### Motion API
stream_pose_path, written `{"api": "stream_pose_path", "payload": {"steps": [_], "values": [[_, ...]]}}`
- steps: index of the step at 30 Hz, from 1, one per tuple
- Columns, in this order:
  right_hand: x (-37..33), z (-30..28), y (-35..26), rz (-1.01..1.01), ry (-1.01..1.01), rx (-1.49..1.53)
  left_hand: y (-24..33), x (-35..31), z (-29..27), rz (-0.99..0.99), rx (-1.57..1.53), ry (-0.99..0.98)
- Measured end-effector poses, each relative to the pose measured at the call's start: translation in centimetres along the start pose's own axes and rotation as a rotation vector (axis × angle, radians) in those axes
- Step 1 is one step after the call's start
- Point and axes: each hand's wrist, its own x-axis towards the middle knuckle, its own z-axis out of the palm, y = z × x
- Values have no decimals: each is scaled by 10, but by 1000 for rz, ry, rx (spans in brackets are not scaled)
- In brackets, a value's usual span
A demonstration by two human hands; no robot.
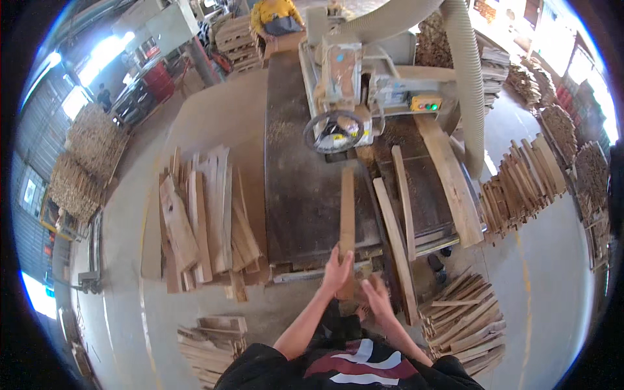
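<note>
A narrow wooden board (348,205) lies lengthwise on the dark metal machine table, its far end close to the saw-like woodworking machine (341,75). My left hand (338,268) is closed round the board near its close end, which juts past the table's front edge. Just right of that end is my right hand (378,298), somewhat blurred, fingers extended and holding nothing. To the right, a long strip of wood (393,244) runs along the table and overhangs its front. Another strip (403,195) and a wide plank (452,182) lie farther right.
A black handwheel (333,132) and a ribbed hose (469,84) belong to the machine. Loose boards (201,218) cover the left side table. Wood stacks stand on the floor at right (468,318) and lower left (211,344). A person in yellow (274,14) is beyond the far end.
</note>
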Motion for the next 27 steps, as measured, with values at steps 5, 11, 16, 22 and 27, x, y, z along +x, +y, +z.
{"api": "stream_pose_path", "payload": {"steps": [5,11,16,22,27], "values": [[40,-11,48,265,-166,554,23,27,51,134,619,-45],[84,-20,48,275,-45,610,21,81,112,197,550,193],[132,3,-9,415,107,93,51,157,105,196,452,327],[186,47,-46,266,174,-36,71,235,86,76,378,201],[251,73,-38,245,308,120,78,286,74,109,381,178]]}}
